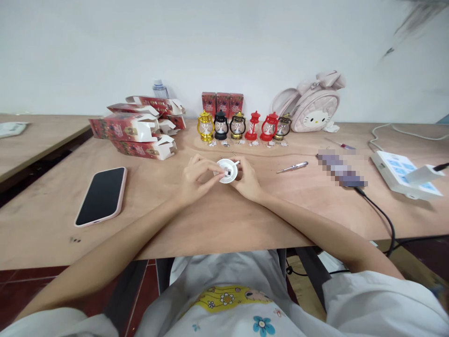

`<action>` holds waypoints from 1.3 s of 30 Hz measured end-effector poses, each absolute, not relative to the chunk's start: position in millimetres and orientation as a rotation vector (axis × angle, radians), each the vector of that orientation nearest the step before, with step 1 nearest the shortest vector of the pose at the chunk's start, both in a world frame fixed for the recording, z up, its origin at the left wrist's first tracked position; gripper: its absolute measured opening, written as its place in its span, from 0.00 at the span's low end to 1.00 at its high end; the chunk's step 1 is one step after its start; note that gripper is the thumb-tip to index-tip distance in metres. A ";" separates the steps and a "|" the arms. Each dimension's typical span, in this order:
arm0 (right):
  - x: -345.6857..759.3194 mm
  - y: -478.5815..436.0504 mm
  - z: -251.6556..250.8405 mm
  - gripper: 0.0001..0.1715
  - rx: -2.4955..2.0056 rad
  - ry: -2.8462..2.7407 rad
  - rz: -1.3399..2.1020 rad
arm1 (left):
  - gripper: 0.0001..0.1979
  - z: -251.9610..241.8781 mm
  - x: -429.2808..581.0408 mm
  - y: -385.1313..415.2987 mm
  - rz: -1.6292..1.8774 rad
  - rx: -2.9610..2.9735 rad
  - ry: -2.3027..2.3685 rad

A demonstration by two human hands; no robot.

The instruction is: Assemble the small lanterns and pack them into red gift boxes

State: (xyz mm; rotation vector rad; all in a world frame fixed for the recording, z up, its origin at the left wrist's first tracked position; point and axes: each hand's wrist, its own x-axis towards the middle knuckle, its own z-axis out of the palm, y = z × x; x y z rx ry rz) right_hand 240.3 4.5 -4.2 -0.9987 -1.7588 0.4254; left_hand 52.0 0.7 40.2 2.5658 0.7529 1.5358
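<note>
Above the middle of the table I hold a small white lantern (223, 163), its round hollow base facing up toward me. My right hand (248, 181) grips it from the right, with fingers curled around its side. From the left, the thumb and forefinger of my left hand (197, 177) pinch together at the inside of the base. A small dark part shows by those fingertips; whether they grip it or only touch it is unclear. Beyond my hands stands a row of small lanterns: gold (206, 137), black (220, 135), bronze (237, 136) and red (268, 136).
Opened red boxes (133, 128) are piled at back left, near a bottle (160, 89). A phone (101, 196) lies left. On the right are a screwdriver (293, 167), another phone (340, 168), a power strip (403, 173) with cables, and a pink bag (315, 105).
</note>
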 end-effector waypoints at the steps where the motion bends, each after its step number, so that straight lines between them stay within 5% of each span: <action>1: 240.2 4.5 -4.5 0.25 -1.000 -1.762 0.420 | 0.09 40.5 52.1 1.4 1.553 2.553 0.749; 39: 240.6 3.3 -2.1 0.24 -1.015 -1.786 0.424 | 0.11 40.7 50.6 6.8 1.479 2.419 0.857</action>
